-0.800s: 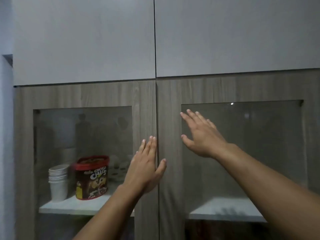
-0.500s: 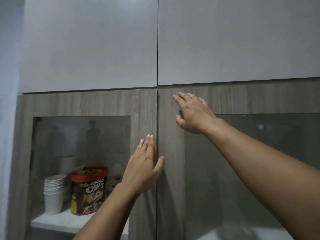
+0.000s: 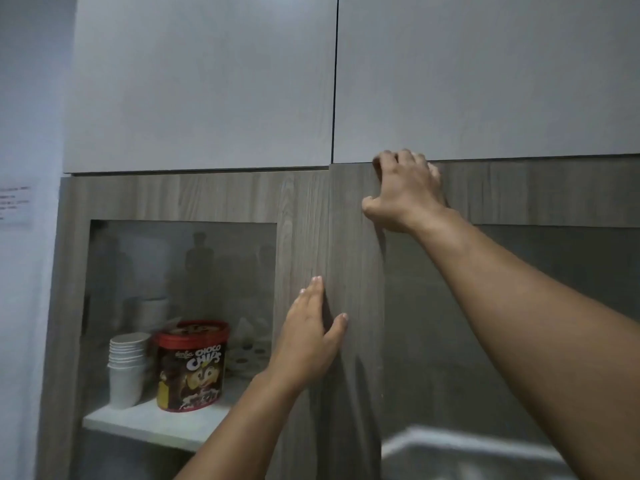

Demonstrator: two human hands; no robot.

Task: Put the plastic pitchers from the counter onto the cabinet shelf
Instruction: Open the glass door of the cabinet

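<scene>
No plastic pitcher is in view. Two wood-framed glass cabinet doors fill the view. My right hand point(image 3: 405, 192) has its fingers curled over the top edge of the right cabinet door point(image 3: 356, 271), near the centre seam. My left hand point(image 3: 308, 341) lies flat with fingers apart against the inner frame of the left cabinet door point(image 3: 173, 199), holding nothing. Behind the left glass is a white shelf point(image 3: 156, 424); a second white shelf point(image 3: 467, 448) shows blurred behind the right glass.
On the left shelf stand a stack of white paper cups point(image 3: 126, 368) and a red-lidded Choco Chips tub point(image 3: 190, 365). Flat white upper cabinet doors point(image 3: 207, 81) sit directly above. A white wall point(image 3: 27, 133) borders the cabinet on the left.
My right hand rose from the glass pane to the right door's top edge and curled its fingers over it. My left hand stayed flat by the seam. The view tilted upward.
</scene>
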